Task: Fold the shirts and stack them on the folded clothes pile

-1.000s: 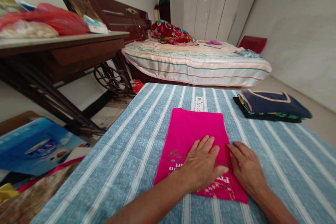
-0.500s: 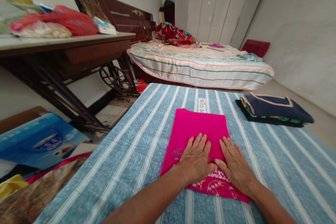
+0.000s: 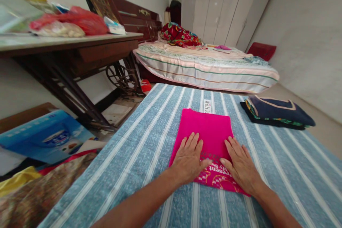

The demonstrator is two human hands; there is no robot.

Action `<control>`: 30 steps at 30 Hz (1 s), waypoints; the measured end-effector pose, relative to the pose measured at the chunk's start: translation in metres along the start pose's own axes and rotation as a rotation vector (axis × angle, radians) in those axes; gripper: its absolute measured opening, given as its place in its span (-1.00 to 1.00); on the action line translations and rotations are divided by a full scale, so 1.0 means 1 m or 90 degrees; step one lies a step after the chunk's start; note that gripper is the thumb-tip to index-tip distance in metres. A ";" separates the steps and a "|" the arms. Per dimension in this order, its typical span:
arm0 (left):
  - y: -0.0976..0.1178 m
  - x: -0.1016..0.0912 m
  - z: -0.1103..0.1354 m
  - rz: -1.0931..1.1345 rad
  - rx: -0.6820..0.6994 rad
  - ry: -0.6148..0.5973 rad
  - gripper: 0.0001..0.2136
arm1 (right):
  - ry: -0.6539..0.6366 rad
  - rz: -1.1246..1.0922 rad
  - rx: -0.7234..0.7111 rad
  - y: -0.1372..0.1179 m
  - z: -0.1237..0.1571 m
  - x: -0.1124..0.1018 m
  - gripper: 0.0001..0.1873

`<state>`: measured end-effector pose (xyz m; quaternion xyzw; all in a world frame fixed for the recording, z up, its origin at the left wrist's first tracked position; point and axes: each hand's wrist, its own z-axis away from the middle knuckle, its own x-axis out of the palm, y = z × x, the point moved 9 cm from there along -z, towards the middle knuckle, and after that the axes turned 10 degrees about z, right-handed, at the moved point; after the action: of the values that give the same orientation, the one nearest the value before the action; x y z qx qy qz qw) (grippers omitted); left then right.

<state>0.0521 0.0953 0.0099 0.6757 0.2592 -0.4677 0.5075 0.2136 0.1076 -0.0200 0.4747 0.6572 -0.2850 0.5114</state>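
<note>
Left hand (image 3: 187, 159): flat, fingers extended, on the pink garment (image 3: 211, 128), which lies folded on the striped sheet (image 3: 141, 149). Print (image 3: 213, 170) between the hands: partly covered, not fully legible. Label (image 3: 207, 106): lower end hidden by the garment. Right hand (image 3: 242, 165): apart from the left, likewise flat, on the garment's right side. Clothes pile (image 3: 279, 112): lower layers indistinct.

A striped cloth (image 3: 133, 146) carries a pink garment (image 3: 211, 131); farther right, folded clothes (image 3: 275, 112).
</note>
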 end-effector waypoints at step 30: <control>-0.001 -0.018 0.065 -0.111 0.092 -0.051 -0.51 | 0.036 0.134 -0.064 -0.056 0.040 -0.047 -0.54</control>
<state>0.0192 0.0377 0.0224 0.6661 0.2619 -0.5542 0.4250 0.1792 0.0363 0.0055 0.5229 0.6309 -0.1830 0.5431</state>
